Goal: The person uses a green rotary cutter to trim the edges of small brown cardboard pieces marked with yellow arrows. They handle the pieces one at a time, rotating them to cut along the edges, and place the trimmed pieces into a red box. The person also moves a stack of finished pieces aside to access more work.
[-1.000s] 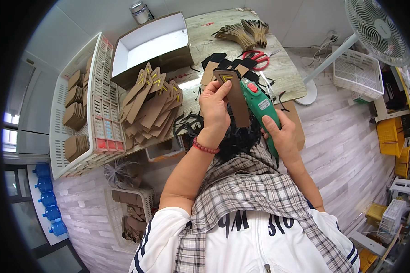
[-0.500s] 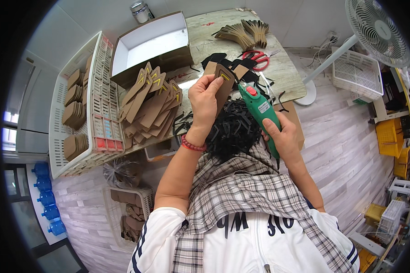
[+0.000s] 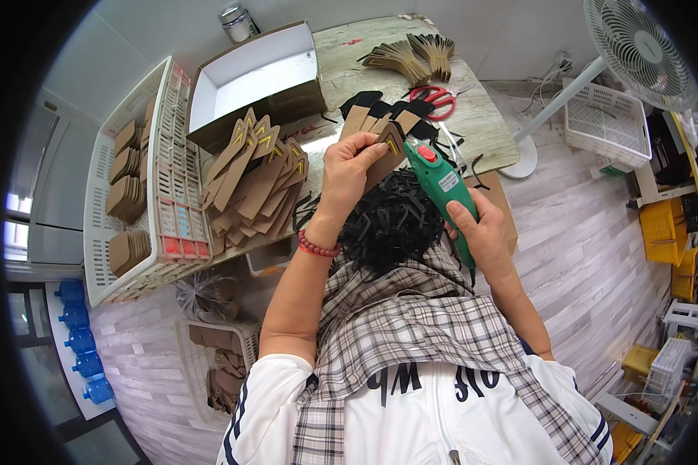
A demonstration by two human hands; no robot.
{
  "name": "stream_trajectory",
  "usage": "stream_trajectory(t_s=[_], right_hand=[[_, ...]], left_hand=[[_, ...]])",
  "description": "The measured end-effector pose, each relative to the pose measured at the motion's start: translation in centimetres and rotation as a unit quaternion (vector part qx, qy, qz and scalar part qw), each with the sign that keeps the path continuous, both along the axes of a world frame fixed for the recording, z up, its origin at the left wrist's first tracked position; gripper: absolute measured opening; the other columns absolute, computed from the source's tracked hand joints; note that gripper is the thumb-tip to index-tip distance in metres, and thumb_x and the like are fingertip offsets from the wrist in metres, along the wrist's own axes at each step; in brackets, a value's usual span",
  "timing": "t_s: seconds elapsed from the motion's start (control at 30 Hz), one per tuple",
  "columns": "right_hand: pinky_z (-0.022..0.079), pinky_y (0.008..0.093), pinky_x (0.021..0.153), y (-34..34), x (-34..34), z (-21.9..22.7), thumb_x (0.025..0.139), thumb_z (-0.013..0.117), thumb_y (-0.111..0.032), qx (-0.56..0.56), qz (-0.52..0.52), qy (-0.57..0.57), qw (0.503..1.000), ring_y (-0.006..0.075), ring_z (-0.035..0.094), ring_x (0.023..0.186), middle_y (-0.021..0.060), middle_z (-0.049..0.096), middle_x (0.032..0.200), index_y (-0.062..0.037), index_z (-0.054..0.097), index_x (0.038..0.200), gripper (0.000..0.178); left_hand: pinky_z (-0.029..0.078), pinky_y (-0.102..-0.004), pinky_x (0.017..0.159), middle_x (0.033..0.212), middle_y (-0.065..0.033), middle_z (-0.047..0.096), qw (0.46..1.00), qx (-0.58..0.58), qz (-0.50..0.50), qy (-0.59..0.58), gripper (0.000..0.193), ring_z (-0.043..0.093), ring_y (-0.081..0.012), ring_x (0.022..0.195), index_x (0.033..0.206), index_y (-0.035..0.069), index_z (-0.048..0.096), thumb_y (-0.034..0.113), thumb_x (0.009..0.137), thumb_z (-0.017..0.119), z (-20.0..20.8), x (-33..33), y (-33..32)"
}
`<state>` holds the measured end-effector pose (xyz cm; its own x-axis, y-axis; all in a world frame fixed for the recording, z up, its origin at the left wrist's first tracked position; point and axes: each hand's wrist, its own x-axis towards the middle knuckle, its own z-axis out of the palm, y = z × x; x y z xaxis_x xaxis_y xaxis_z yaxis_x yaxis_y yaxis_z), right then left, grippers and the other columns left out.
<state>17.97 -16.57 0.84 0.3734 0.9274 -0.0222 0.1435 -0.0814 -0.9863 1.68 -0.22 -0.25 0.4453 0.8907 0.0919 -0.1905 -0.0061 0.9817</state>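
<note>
Between the fingers and thumb of my left hand (image 3: 347, 169) is a flat brown tab (image 3: 385, 160) with a yellow V mark near its tip. My right hand (image 3: 482, 234) is wrapped round a green handheld electric cutter (image 3: 447, 186) with a red button. The cutter's head is right beside the tab's marked end; I cannot tell if they touch. Below them a heap of black trimmed strips (image 3: 389, 229) lies on my lap. Brown pieces with black ends (image 3: 357, 116) lie just beyond the tab. Left of my left hand sits a big pile of similar brown tabs (image 3: 265, 186).
Red-handled scissors (image 3: 436, 99) and two fanned bundles of brown pieces (image 3: 399, 63) lie farther back on the table (image 3: 485, 124). An open box (image 3: 283, 105) and a white crate (image 3: 171, 225) holding stacked tabs stand at the left. A fan (image 3: 636, 54) stands at the right.
My left hand has moved slightly, and the marked end of the tab has shifted right and down, closer to the cutter's head. The cutter has barely moved.
</note>
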Motion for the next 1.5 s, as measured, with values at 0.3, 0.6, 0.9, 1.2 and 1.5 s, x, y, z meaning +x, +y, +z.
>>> stream_trajectory(t_s=[0.3,0.6,0.9,1.2,1.5], right_hand=[[0.043,0.0208,0.055,-0.2,0.1,1.7,0.092,0.060,-0.025,-0.017,0.013,-0.011,1.000,0.0061,0.052,0.059,0.0015,0.059,0.069,-0.0010,0.060,0.096,0.024],[0.043,0.0208,0.053,-0.7,0.7,1.7,0.091,0.061,-0.026,-0.022,0.029,-0.032,0.999,0.0059,0.052,0.058,0.0016,0.059,0.069,-0.0015,0.060,0.095,0.025],[0.044,0.0217,0.053,-0.7,1.0,1.8,0.087,0.067,-0.026,-0.011,0.056,-0.057,0.997,0.0056,0.054,0.058,0.0006,0.059,0.069,0.0006,0.062,0.103,0.032],[0.044,0.0207,0.053,-0.9,1.0,0.2,0.088,0.066,-0.024,-0.026,-0.001,0.022,0.999,0.0051,0.052,0.057,0.0006,0.058,0.071,0.0003,0.061,0.103,0.029],[0.042,0.0220,0.052,-1.6,1.7,-1.8,0.088,0.065,-0.030,-0.056,-0.028,0.014,0.998,0.0061,0.052,0.056,0.0016,0.058,0.069,0.0002,0.062,0.097,0.031]], left_hand=[[0.043,-0.0198,0.063,0.075,0.0025,0.061,0.995,0.047,-0.067,0.063,0.012,0.051,-0.0038,0.068,0.089,-0.004,0.066,0.007,0.084,0.065,0.7,-0.9,0.7],[0.041,-0.0199,0.064,0.074,0.0034,0.059,0.964,0.148,-0.114,0.191,0.010,0.050,-0.0035,0.069,0.088,-0.002,0.066,0.007,0.085,0.063,2.4,-2.4,2.7],[0.045,-0.0301,0.066,0.074,-0.0132,0.060,0.905,0.239,-0.172,0.305,0.017,0.057,-0.0194,0.070,0.088,-0.002,0.065,0.013,0.079,0.065,5.5,-3.4,3.8],[0.045,-0.0250,0.068,0.077,-0.0038,0.062,0.944,0.113,0.010,0.310,0.015,0.056,-0.0105,0.074,0.089,0.000,0.066,0.011,0.080,0.064,6.4,-12.4,9.2],[0.046,-0.0406,0.077,0.091,-0.0121,0.058,0.812,0.411,0.163,0.380,0.029,0.056,-0.0309,0.088,0.094,0.004,0.059,0.019,0.073,0.072,-5.2,-1.4,4.2]])
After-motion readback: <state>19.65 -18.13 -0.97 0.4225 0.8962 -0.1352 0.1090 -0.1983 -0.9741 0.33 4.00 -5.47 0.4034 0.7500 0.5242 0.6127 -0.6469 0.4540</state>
